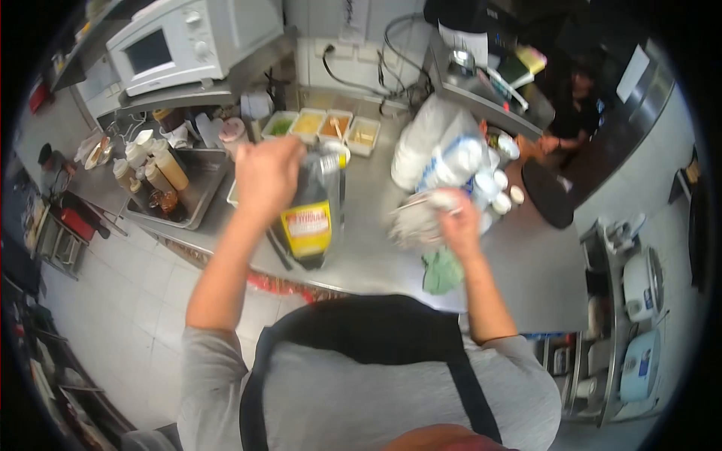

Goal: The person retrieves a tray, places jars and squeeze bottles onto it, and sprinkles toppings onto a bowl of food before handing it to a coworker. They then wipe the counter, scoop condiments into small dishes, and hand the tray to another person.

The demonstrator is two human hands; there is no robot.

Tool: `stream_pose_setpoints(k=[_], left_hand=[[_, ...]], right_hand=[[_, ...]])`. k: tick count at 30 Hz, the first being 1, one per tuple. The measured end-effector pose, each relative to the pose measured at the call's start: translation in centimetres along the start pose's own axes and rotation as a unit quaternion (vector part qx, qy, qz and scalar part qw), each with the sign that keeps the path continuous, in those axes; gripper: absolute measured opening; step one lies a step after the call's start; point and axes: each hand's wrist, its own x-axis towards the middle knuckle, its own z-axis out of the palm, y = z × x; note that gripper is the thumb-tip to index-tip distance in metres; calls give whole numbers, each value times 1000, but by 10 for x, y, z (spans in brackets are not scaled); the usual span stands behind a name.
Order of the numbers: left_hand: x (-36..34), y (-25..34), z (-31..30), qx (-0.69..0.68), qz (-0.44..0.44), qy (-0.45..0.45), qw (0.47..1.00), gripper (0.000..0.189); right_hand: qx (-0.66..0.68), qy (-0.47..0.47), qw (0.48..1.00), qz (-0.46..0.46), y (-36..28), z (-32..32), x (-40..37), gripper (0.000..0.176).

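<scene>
Bottle (308, 218) of dark liquid sits in left hand's (267, 177) closed grip; right hand (459, 218) clasps a blurred bundle (417, 222).

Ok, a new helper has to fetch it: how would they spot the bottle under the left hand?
Start at the white microwave, then drop to the steel counter below the four sauce tubs. A dark bottle stands near the front edge, the left hand on its top. Unlike the pale squeeze bottles nearby, it bears a yellow, red-banded label.
</scene>
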Motion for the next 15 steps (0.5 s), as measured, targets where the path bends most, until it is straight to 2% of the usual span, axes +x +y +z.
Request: stream_pose_setpoints(k=[1,2,3,4,6,8,9,11,14,15], left_hand=[[11,0,6,-15,-1,-4,1000,11],[22,2,17,-23,-7,-25,999,12],[33,1,34,1,-21,-60,998,12],[45,4,48,17,-37,-101,994,13],[67,7,83,12,-38,-119,992,15],[86,0,128,-28,-42,-126,991,16],[97,6,138,-35,-73,-171,982,22],[112,15,164,-44,-99,-164,980,22],[137,24,202,-13,-103,-158,982,22],[145,27,213,-1,-99,-154,983,23]], right_hand=[[8,76,995,68,9,-30,-9,26],[-122,111,986,23,-10,-62,-10,27],[-165,173,971,19,-3,-89,-17,31],[-170,205,961,73,1,-114,-29,32],[-205,234,927,208,15,-157,-56,32],[-245,237,900,272,42,-184,-88,29],[-255,222,892,299,60,-194,-105,30],[-267,190,878,348,99,-205,-135,33],[-314,89,836,441,147,-210,-159,42],[-358,91,845,386,169,-210,-164,44]])
